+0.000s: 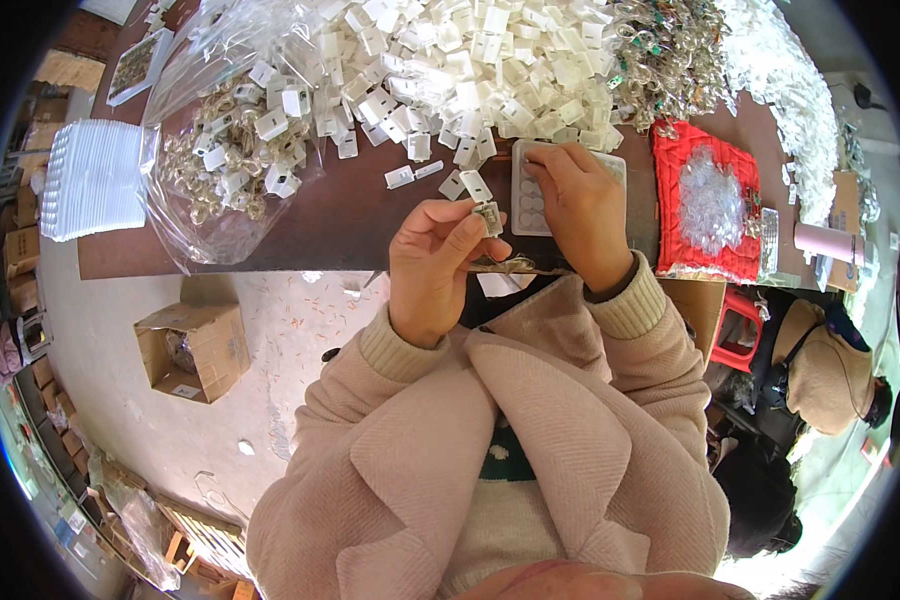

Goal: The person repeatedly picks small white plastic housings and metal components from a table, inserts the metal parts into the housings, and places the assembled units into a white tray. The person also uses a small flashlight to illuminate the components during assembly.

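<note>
White is the small case (489, 219) which the left hand (435, 258) pinches between thumb and fingers, just left of the tray (520, 190). The right hand (582, 205) bends over the tray; whether it holds something, I cannot tell. The work seems far from its end: only this case is in hand, while a big heap (480, 65) of loose cases lies beyond the tray. Left of the tray, a clear bag (235, 243) contains more cases among tangled parts (220, 145), perhaps already finished ones. The table (355, 215) is brown; right of the tray lies a red cloth (672, 215). On the floor (315, 310), left of the tray and nearer, stands a carton (218, 352).
</note>
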{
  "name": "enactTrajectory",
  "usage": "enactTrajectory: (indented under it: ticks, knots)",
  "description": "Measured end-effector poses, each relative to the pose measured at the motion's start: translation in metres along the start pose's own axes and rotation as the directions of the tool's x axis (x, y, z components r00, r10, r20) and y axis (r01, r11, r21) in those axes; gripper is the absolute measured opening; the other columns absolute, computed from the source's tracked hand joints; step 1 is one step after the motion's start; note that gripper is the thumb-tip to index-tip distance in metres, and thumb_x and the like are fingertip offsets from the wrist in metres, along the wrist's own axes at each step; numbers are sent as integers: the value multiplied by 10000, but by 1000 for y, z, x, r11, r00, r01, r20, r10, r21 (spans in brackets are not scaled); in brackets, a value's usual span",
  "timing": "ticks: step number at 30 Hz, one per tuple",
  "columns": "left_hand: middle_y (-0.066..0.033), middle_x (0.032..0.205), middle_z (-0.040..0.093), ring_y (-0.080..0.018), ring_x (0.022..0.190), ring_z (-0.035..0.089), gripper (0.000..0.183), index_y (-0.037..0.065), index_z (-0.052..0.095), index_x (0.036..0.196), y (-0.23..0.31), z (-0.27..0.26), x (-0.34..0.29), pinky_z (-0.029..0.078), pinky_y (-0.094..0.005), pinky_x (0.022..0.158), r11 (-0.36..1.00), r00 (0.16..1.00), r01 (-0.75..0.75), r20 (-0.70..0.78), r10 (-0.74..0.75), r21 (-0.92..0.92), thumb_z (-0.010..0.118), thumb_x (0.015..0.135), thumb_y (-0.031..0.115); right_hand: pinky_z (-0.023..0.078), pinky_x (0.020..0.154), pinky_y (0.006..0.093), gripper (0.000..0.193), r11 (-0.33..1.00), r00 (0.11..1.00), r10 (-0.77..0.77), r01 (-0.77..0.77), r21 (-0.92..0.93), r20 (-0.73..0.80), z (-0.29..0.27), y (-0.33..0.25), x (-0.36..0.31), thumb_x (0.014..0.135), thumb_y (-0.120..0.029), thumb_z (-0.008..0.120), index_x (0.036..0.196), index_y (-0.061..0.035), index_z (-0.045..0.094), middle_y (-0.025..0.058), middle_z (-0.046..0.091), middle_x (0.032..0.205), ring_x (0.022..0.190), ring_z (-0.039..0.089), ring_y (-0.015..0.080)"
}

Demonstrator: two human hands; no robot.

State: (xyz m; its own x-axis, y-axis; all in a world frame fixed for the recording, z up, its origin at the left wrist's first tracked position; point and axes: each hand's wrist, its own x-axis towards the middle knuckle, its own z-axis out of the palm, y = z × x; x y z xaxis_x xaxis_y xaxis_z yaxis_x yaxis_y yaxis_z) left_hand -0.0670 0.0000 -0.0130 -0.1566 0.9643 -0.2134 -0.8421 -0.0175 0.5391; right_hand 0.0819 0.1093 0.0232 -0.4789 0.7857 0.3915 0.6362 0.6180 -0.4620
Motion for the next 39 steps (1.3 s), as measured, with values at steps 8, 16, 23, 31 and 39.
enactTrajectory:
  ticks: [8, 16, 23, 31, 39]
  knots:
    - [-156, 1023, 713, -226, 792, 709, 124, 30, 609, 1102, -2, 4, -5, 596, -337, 733, 998, 999, 27, 42, -25, -54, 609, 978, 16, 559, 682, 334, 188, 933, 998, -17, 36, 357, -56, -22, -41, -19, 793, 45, 728, 957, -47, 714, 96, 722, 880, 788, 700, 271]
    - [-122, 973, 718, -192, 761, 692, 135, 24, 637, 1115, -4, 2, -15, 574, -316, 714, 994, 994, 68, 91, -60, -90, 605, 985, 33, 528, 716, 357, 246, 895, 998, -14, -16, 446, 64, -33, -39, -36, 771, 9, 757, 1006, -58, 729, 106, 710, 926, 820, 675, 287]
    - [-114, 987, 718, -172, 751, 670, 129, 37, 659, 1086, -11, 8, -17, 567, -287, 679, 994, 1000, 17, 5, -16, -110, 641, 960, 17, 522, 757, 369, 329, 919, 994, -102, 107, 379, -32, -32, -50, -55, 795, -71, 774, 1115, -25, 719, 141, 672, 1080, 862, 665, 304]
    - [-137, 927, 722, -125, 602, 548, 135, 33, 656, 1054, -11, 18, -23, 473, -312, 670, 966, 963, 239, 154, -223, -96, 654, 958, 127, 520, 756, 240, 250, 142, 790, 403, -553, 821, 462, -34, -33, -47, 936, -92, 697, 1142, 49, 672, 62, 713, 948, 842, 649, 96]
    - [-84, 1016, 704, -147, 842, 630, 227, 53, 640, 1150, -13, 24, -27, 505, -285, 745, 951, 956, 267, 171, -240, -157, 677, 965, 179, 545, 817, 298, 222, 616, 989, 129, -20, 787, -76, -37, -35, -58, 781, 59, 763, 991, 2, 720, 107, 713, 994, 926, 676, 176]
